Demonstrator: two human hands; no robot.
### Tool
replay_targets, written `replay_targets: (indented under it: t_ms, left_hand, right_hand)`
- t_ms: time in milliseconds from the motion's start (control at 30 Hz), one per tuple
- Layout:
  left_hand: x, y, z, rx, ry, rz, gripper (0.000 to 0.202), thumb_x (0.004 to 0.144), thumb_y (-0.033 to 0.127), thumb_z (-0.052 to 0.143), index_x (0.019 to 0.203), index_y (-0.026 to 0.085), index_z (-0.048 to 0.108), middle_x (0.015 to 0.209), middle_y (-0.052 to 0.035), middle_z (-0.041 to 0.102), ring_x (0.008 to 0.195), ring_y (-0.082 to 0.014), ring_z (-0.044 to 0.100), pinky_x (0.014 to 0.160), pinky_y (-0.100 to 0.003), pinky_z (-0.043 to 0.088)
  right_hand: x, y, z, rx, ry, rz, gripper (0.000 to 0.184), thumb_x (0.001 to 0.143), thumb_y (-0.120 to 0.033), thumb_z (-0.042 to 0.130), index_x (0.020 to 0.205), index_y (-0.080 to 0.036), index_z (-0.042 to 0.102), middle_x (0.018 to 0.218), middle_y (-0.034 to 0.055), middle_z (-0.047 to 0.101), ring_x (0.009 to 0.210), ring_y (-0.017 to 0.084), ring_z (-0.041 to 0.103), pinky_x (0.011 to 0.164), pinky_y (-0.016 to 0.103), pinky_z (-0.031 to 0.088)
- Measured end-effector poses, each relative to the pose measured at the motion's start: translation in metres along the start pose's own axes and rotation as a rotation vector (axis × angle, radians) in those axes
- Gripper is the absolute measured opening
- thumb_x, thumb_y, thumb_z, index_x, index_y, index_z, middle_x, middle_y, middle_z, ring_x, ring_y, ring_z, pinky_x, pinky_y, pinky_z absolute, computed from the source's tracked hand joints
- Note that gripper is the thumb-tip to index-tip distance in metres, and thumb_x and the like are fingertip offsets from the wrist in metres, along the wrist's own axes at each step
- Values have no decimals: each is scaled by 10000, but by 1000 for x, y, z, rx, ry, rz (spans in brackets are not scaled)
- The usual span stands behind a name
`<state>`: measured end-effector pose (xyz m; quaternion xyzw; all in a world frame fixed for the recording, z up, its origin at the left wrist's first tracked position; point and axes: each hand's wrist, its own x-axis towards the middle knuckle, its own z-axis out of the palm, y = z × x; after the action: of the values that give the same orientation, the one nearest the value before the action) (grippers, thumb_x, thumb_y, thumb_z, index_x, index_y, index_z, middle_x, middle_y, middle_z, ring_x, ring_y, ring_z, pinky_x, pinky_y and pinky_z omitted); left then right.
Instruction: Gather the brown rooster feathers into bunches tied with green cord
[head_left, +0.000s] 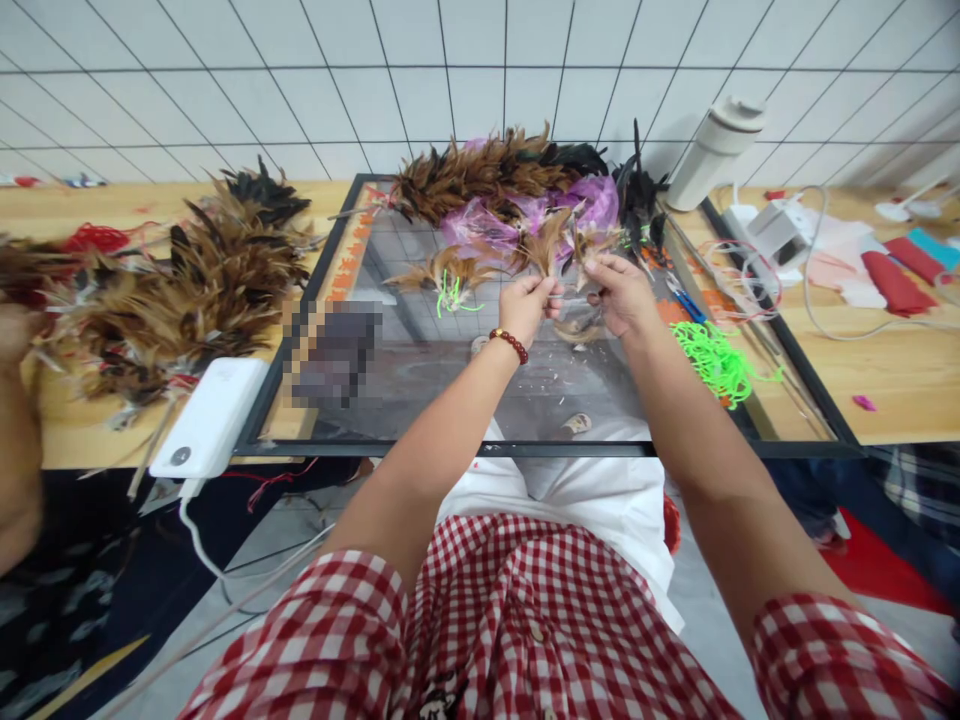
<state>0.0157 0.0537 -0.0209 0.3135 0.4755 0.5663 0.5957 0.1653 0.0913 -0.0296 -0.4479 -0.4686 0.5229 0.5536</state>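
Over the black-framed glass panel (465, 400), my left hand (526, 308) pinches a small bunch of brown feathers (546, 240) that fans upward. Close beside it, my right hand (621, 292) has its fingers closed on another brown feather (591, 243). A few loose feathers (581, 328) lie on the glass below the hands. To the left rests a brown feather cluster (442, 272) with bright green ties. Behind the hands, a long brown and black feather garland (487, 175) stretches across purple plastic film (487, 228).
Bright green cord (714, 362) is heaped at right by blue-handled pliers (686, 300). A white bottle (716, 150) stands behind. At left are a large feather pile (187, 290), a white power bank (210, 415) and another person's arm (19, 430).
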Motion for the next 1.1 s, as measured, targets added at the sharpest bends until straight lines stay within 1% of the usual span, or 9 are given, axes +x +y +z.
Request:
replay_targets:
  t_ms: [167, 300, 400, 500, 600, 700, 800, 967, 1100]
  left_hand:
    - [-5, 2, -1, -29, -95, -63, 163, 955, 134, 630, 793, 124, 641, 681, -1, 714, 510, -50, 611, 534, -179, 482]
    - [-7, -1, -1, 5, -150, -76, 173, 914, 174, 708, 763, 126, 640, 685, -7, 717, 523, -55, 619, 553, -185, 491]
    - [-7, -3, 0, 50, -172, -68, 210, 913, 148, 700, 716, 122, 633, 625, 19, 666, 490, -40, 577, 539, -181, 476]
    - [-5, -4, 1, 44, -135, -58, 270, 936, 128, 656, 672, 134, 597, 584, 41, 618, 464, -31, 535, 516, -176, 452]
    - [-2, -2, 0, -2, -69, -49, 262, 966, 127, 608, 705, 143, 600, 575, 54, 593, 467, -23, 516, 501, -161, 415]
    - [0, -1, -1, -31, -20, -34, 223, 984, 133, 585, 768, 142, 642, 585, 64, 570, 474, -11, 494, 501, -151, 390]
    - [-1, 0, -1, -24, -30, -39, 223, 989, 123, 570, 782, 142, 652, 591, 68, 548, 474, -9, 477, 500, -156, 375]
    - [-2, 1, 0, -48, -1, -34, 190, 995, 161, 576, 822, 156, 654, 639, 68, 576, 501, -4, 501, 536, -148, 399]
    - [3, 0, -1, -90, 95, 6, 111, 962, 209, 651, 861, 165, 670, 724, 52, 655, 530, -1, 536, 585, -145, 456]
  right_hand:
    - [-1, 9, 8, -17, -7, -98, 416, 592, -498, 924, 777, -229, 667, 723, -42, 592, 599, 79, 486, 488, 209, 358]
    - [-5, 13, 17, -20, 2, -98, 448, 576, -541, 929, 762, -225, 673, 710, -38, 601, 600, 85, 510, 516, 224, 422]
    - [-7, 14, 21, 5, 4, -132, 432, 567, -506, 946, 741, -216, 676, 725, -34, 625, 618, 83, 527, 529, 216, 443]
    - [-5, 12, 18, -8, -23, -141, 357, 640, -449, 913, 770, -209, 684, 706, -36, 617, 584, 73, 487, 501, 211, 394]
    - [1, 10, 6, -109, -52, -119, 251, 680, -296, 861, 854, -201, 707, 737, -20, 654, 610, 94, 519, 538, 234, 423]
    - [10, 8, -8, -240, 97, -220, 185, 684, -175, 787, 842, -197, 694, 818, 3, 694, 744, 136, 604, 695, 282, 512]
    - [13, 7, -15, -367, 217, -286, 122, 713, -181, 734, 826, -209, 698, 841, 11, 697, 822, 170, 626, 805, 332, 526]
    - [1, -9, -15, -566, 74, -289, 21, 753, -224, 730, 753, -204, 731, 757, 20, 673, 784, 189, 607, 796, 347, 489]
    - [-9, -25, -20, -695, -199, -220, 97, 659, -163, 808, 745, -189, 772, 714, 8, 670, 703, 167, 572, 750, 333, 450]
